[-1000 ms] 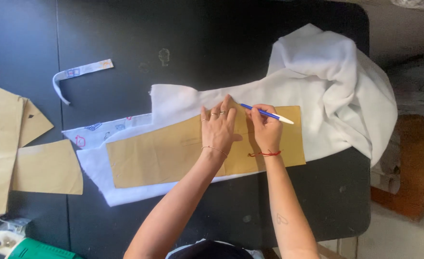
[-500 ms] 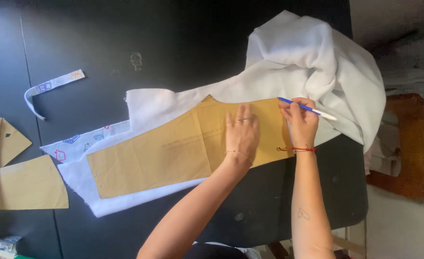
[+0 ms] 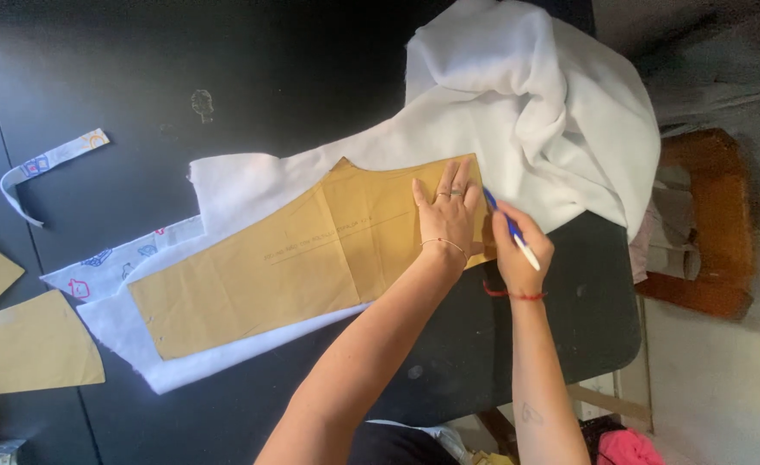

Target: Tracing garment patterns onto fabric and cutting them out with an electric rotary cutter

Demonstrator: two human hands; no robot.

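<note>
— Moved since half a second back? 
— Yes: right hand [image 3: 518, 250] dropped from the pattern's upper right corner down along its right edge, pen tip now at that edge. Left hand [image 3: 447, 215] hardly shifted on the paper.

— Head view, hands first? 
— Left hand pressed flat, fingers spread toward 12 o'clock, gripping nothing, pinning the brown paper pattern [image 3: 311, 258]. Right hand just at 3 o'clock of it, curled around a blue-and-white pen [image 3: 509, 228], tip touching the pattern's right edge.

— And the pattern itself? 
— Lying flat on white fabric [image 3: 526, 112], long axis tilted from 8 o'clock up to 2 o'clock, mid-table. Fabric bunched in a heap at 1 o'clock, spilling over the black table [image 3: 225, 69] edge.

— Anything else about? 
— Printed fabric strip [image 3: 49, 159] at 10 o'clock, well apart. Loose brown paper pieces [image 3: 31, 344] at 8 o'clock. Wooden stool [image 3: 707, 224] at 3 o'clock, beyond the table.
</note>
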